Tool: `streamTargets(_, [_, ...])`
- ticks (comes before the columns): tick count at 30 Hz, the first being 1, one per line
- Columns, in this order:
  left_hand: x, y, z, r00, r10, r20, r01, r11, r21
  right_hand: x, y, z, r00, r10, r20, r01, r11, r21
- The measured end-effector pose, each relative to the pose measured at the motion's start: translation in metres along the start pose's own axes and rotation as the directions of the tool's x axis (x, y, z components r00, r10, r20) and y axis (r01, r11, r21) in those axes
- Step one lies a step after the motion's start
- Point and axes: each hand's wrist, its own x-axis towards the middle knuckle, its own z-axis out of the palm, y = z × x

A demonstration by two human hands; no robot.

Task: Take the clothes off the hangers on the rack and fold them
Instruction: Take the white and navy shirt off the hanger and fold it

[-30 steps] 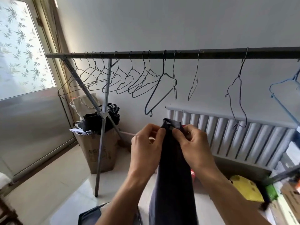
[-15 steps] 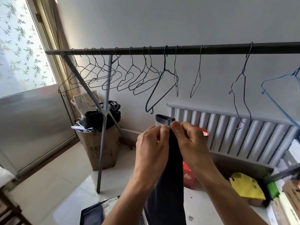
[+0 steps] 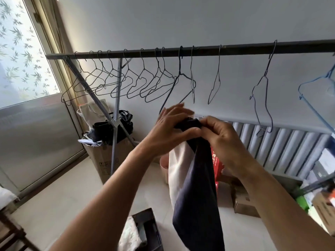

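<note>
A dark navy garment (image 3: 197, 196) hangs down in front of me, with a pale lining showing on its left side. My right hand (image 3: 220, 140) pinches its top edge. My left hand (image 3: 170, 131) holds the same top edge with the thumb underneath and the fingers stretched over it. Above runs the dark rack bar (image 3: 235, 49), carrying several bare wire hangers (image 3: 126, 84) and a blue hanger (image 3: 317, 93) at the far right. No clothes show on the hangers.
A cardboard box (image 3: 107, 160) stuffed with dark bags stands by the rack leg (image 3: 116, 113). A radiator (image 3: 290, 147) lines the wall. Red boxes (image 3: 216, 163) and cartons sit below it. A dark bin (image 3: 146, 230) with folded cloth lies on the floor near me.
My hands have bunched the garment's top edge together, and my left fingers have spread over it. The pale lining now shows. The view has tilted, so the rack sits lower.
</note>
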Motion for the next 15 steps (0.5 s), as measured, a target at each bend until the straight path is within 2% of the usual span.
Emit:
streamTargets(3, [0.011, 0.004, 0.004, 0.998, -0.06, 0.016, 0.062, 0.985, -0.16, 0.003, 0.003, -0.006, 0.997, -0.01, -0.083, 0.012, 1.0, 0.025])
streamTargets(6, [0.021, 0.006, 0.007, 0.999, -0.044, 0.001, 0.044, 0.988, -0.148, -0.001, 0.01, -0.011, 0.986, -0.007, -0.164, 0.017, 0.998, 0.058])
streamTargets(9, [0.033, 0.014, 0.004, 1.0, 0.025, 0.016, -0.024, 0.996, -0.082, -0.014, 0.022, -0.013, 0.978, -0.046, -0.201, 0.05, 0.999, 0.013])
streamTargets(13, [0.044, 0.023, 0.0, 0.997, 0.063, 0.052, -0.067, 0.995, 0.079, -0.022, 0.036, -0.011, 0.957, -0.093, -0.276, 0.051, 0.986, -0.156])
streamTargets(15, [0.045, 0.025, -0.003, 0.997, 0.052, 0.049, -0.061, 0.976, 0.21, -0.023, 0.038, -0.012, 0.962, -0.091, -0.258, 0.059, 0.99, -0.129])
